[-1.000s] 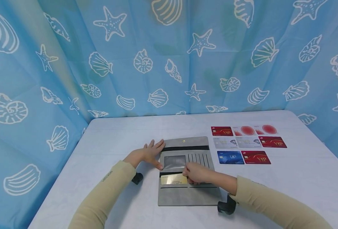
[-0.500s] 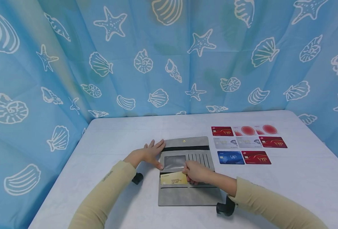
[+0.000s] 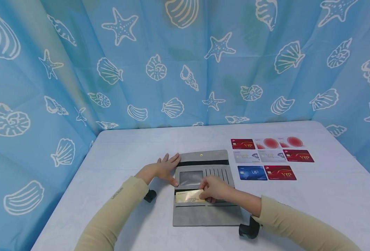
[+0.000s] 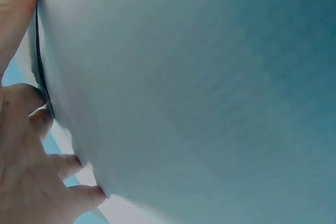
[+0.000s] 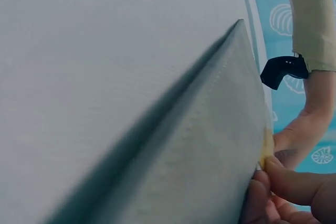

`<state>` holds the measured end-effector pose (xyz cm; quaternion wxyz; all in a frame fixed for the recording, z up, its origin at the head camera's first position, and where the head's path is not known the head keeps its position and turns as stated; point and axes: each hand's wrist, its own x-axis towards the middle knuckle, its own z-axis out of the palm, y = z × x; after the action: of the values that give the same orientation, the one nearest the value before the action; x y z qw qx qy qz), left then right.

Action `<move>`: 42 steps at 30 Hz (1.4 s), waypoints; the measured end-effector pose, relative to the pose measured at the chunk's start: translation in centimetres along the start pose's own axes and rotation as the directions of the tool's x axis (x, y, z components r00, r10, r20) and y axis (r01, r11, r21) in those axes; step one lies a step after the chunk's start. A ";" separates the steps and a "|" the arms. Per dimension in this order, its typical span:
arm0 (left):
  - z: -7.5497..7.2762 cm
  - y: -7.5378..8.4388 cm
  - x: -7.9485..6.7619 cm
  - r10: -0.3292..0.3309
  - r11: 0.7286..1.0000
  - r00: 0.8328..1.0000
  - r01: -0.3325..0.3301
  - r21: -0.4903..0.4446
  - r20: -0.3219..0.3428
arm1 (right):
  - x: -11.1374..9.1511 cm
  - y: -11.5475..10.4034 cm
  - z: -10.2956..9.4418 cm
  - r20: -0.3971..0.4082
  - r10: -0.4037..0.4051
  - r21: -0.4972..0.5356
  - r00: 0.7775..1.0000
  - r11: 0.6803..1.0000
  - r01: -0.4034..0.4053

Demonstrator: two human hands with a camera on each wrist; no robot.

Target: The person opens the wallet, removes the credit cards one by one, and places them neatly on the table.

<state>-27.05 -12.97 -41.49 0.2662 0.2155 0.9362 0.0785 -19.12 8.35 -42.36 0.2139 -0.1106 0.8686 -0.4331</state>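
Observation:
A grey long wallet (image 3: 203, 219) lies unfolded on the white table, with card slots and a clear window facing up. At its upper left edge my left hand (image 3: 162, 170) rests with fingers spread, the thumb on the wallet's side; the left wrist view shows this hand (image 4: 31, 177) too. My right hand (image 3: 217, 189) pinches the right end of a gold card (image 3: 186, 196) at the lower left pocket. The card's lower edge meets the pocket opening; how deep it sits cannot be told. In the right wrist view the thumb presses the card (image 5: 266, 150) beside the wallet edge.
Right of the wallet lie several cards in three rows, among them a blue VIP card (image 3: 252, 173), a red VIP card (image 3: 280, 173) and a silver card (image 3: 246, 156). A blue seashell-patterned curtain (image 3: 185, 62) hangs behind the white table (image 3: 125, 150).
The gold card was low in the pocket, rose with a tilt half a second ago, and now lies lower and straighter. My right thumb has shifted onto its right end. The left hand stays put.

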 end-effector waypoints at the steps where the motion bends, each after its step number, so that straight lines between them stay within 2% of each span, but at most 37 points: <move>1: 0.0 0.0 0.0 -0.002 1.000 1.000 0.002 0.005 -0.001 | 0.1 0.1 0.0 -0.002 0.004 0.021 1.000 1.000 -0.004; 7: 0.0 0.1 0.0 -0.013 1.000 1.000 0.013 0.002 -0.015 | 0.5 0.7 0.2 -0.003 0.006 0.155 1.000 0.988 -0.005; 11: 0.1 0.1 0.2 -0.017 1.000 1.000 0.017 0.005 -0.019 | 0.7 1.1 0.1 0.003 0.010 0.206 1.000 0.978 -0.011; 20: 0.1 0.0 0.4 -0.020 1.000 1.000 0.020 0.013 -0.015 | 0.8 1.2 0.1 -0.031 0.019 0.221 0.999 0.975 -0.012; 24: 0.1 0.1 0.4 -0.027 0.999 0.999 0.027 0.021 -0.017 | 0.9 1.2 0.2 -0.040 0.041 0.263 0.998 0.964 -0.029; 30: 0.3 0.2 0.4 -0.044 0.998 0.998 0.045 0.033 -0.034 | 1.2 1.3 0.0 -0.125 0.072 0.338 0.989 0.941 -0.026; 38: 0.3 0.2 0.4 -0.056 0.998 0.998 0.057 0.014 -0.029 | 1.0 1.2 -2.0 -0.118 0.071 0.349 0.990 0.937 -0.026; 42: 0.4 0.2 0.5 -0.058 0.998 0.998 0.059 0.014 -0.028 | 0.6 1.2 -3.0 -0.142 0.044 0.317 0.989 0.948 0.003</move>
<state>-27.13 -12.56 -41.95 0.2537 0.1888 0.9463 0.0666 -21.10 10.95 -41.87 0.1685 -0.0337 0.8025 -0.5714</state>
